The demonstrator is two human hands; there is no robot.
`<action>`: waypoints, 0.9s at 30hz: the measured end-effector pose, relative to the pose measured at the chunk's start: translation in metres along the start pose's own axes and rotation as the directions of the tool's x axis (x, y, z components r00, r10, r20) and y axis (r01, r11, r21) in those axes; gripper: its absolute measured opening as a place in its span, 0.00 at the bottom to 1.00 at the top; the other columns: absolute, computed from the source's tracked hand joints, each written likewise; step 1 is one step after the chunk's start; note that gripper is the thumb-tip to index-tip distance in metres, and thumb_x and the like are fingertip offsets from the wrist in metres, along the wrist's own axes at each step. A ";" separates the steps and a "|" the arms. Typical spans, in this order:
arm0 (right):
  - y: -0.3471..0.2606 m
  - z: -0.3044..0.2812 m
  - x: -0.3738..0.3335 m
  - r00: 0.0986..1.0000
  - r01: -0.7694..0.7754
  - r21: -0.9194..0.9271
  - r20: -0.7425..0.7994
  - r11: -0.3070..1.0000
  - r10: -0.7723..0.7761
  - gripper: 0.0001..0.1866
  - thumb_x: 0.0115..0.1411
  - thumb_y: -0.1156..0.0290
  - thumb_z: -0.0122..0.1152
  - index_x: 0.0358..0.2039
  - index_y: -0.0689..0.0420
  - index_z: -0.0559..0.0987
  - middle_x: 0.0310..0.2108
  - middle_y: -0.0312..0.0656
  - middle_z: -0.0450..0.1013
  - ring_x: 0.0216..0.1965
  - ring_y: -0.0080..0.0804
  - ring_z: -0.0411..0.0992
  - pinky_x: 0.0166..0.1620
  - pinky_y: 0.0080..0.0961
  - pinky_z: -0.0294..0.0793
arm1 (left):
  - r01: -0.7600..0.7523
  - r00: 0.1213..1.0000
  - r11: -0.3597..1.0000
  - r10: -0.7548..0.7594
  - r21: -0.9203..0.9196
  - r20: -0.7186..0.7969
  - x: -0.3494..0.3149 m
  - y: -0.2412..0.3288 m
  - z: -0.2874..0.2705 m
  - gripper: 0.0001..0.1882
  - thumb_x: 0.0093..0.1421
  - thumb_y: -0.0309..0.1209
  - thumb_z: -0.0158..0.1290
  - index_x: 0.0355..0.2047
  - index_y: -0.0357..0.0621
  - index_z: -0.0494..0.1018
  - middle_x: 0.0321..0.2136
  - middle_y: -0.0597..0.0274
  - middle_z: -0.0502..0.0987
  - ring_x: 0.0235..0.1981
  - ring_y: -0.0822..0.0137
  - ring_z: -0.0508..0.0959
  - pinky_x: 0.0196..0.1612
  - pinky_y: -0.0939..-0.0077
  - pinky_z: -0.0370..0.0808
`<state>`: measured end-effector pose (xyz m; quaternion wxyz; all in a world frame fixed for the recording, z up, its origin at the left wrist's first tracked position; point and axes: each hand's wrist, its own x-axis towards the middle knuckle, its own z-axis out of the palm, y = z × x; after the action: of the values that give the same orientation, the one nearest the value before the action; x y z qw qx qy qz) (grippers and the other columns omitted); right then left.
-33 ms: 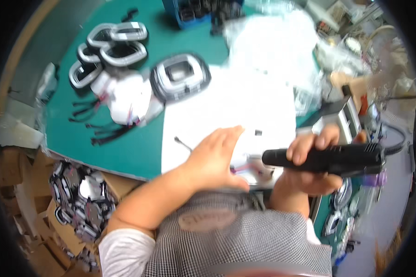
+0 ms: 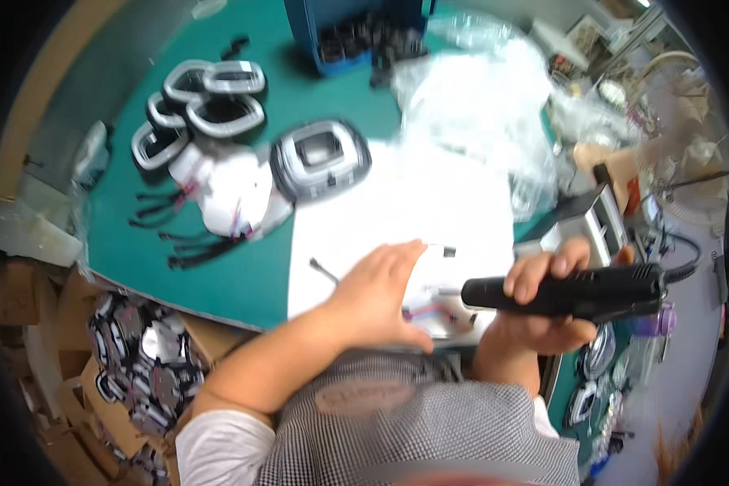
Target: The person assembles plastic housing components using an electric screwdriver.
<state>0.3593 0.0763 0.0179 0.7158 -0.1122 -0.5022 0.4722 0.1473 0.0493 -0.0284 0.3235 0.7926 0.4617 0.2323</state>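
Observation:
My right hand (image 2: 547, 300) is wrapped round a black electric screwdriver (image 2: 579, 293). It lies nearly level, with its thin shaft (image 2: 443, 292) pointing left. My left hand (image 2: 377, 296) is open over the white sheet (image 2: 332, 231), thumb and fingers spread. Between the hands, close to the front edge, lies a small pale part with red and purple wires (image 2: 439, 314), partly hidden. A small black piece (image 2: 449, 252) rests beyond the left fingertips. A short black lead (image 2: 324, 270) shows left of that hand.
Grey-and-black oval frames (image 2: 227, 116) stand at the left of the green table (image 2: 219, 283), near white parts with black-ended wires (image 2: 235, 194). A larger frame (image 2: 322, 158) sits by the sheet. A blue bin (image 2: 304, 36), clear plastic bags (image 2: 478, 97) and a carton of parts (image 2: 142, 356) surround it.
The view has tilted slightly, so the table and its things appear lower and more of the blue bin shows. Both hands keep nearly the same pose, and the screwdriver stays in my right hand.

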 end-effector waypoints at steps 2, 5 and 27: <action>-0.010 0.014 0.015 0.981 0.176 -0.034 -0.073 0.984 -0.178 0.57 0.57 0.44 0.68 0.72 0.46 0.38 0.38 0.47 0.62 0.23 0.33 0.73 0.26 0.29 0.80 | -0.026 0.999 0.999 0.025 0.047 0.024 0.004 0.001 -0.002 0.66 0.36 0.55 0.73 0.66 0.29 0.53 0.65 0.37 0.61 0.66 0.43 0.61 0.70 0.57 0.57; -0.031 0.016 0.018 0.963 0.247 -0.092 -0.089 0.965 -0.255 0.54 0.60 0.42 0.63 0.72 0.48 0.38 0.37 0.46 0.62 0.21 0.28 0.71 0.25 0.24 0.79 | 0.008 1.000 0.993 -0.010 0.121 0.017 0.001 0.022 -0.008 0.64 0.37 0.54 0.73 0.66 0.29 0.54 0.65 0.38 0.61 0.66 0.44 0.61 0.70 0.59 0.57; -0.030 -0.079 0.024 0.974 -0.193 0.462 -0.015 0.866 0.225 0.26 0.56 0.57 0.67 0.46 0.63 0.74 0.36 0.43 0.66 0.29 0.30 0.67 0.35 0.27 0.68 | 0.139 0.232 0.978 -0.187 -0.158 -0.955 -0.232 -0.053 -0.075 0.66 0.38 0.48 0.78 0.69 0.40 0.49 0.62 0.47 0.64 0.63 0.57 0.65 0.66 0.64 0.61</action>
<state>0.4432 0.1038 0.0144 0.6832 -0.0104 -0.3371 0.6478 -0.0411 -0.1135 -0.0322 0.0114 0.4254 0.6377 0.6420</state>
